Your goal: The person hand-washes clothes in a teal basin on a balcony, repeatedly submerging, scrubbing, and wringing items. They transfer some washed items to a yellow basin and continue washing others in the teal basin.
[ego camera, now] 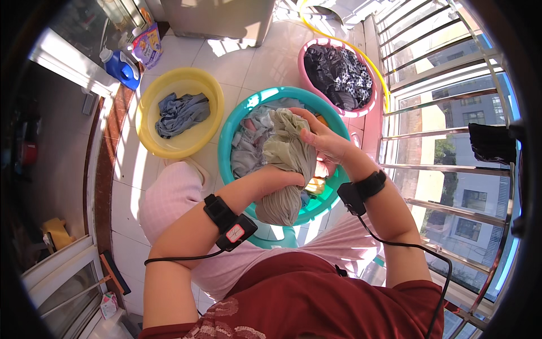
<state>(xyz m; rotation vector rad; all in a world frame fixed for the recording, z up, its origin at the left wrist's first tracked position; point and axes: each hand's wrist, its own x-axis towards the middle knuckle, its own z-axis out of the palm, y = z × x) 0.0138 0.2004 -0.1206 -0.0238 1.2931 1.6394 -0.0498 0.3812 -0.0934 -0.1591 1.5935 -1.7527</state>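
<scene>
A bunched pale green-beige cloth garment point(290, 146) is held above a teal plastic basin point(226, 144). My left hand point(281, 178) grips it around the middle, with the thumb showing and most fingers hidden behind the fabric. Higher up, my right hand point(326, 140) holds the same garment by its upper right side, fingers curled over the folds. The lower end of the cloth point(279, 207) hangs over the basin's near rim. Inside the basin lie wet grey-white clothes point(252, 144), and a yellow piece point(315, 185) shows beneath my hands.
To the left stands a yellow basin point(146, 114) holding a blue-grey garment point(184, 112). A pink basket point(301, 70) of black-and-white clothes point(338, 76) sits beyond, beside a yellow hose point(383, 78). A blue detergent bottle point(120, 70) and purple pouch point(147, 46) stand by the doorway. Metal railings point(444, 169) line the right.
</scene>
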